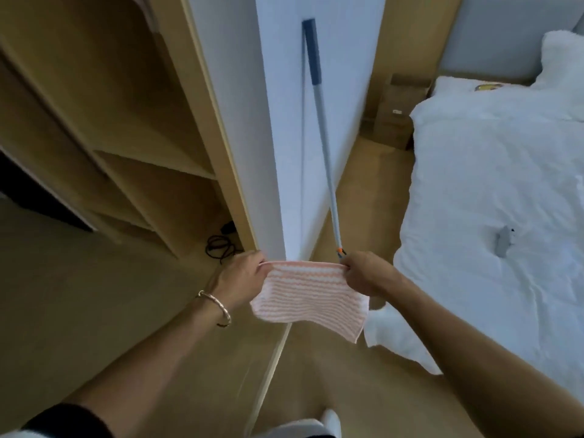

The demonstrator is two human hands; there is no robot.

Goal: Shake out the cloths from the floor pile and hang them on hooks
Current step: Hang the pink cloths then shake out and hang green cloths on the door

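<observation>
Pink-and-white striped cloth [308,294], stretched by its top edge between both hands, mid-view, above the floor [94,295] and just near of the white wall [347,90] corner. Left hand [243,273] pinching the left top corner, right hand [366,275] pinching the right one, fingers curled on the fabric. Looks light, soft and limp: sags below the held edge, lower right corner hanging free. Probably best kept by those two corners for a shake; nothing to break, little chance of slipping. Mop handle [322,121] leaning on the wall just beyond the right hand, so likely easy to knock. Bed [505,184] close on the right, shelves [151,159] on the left; most open room toward the near floor. No hooks in view.
</observation>
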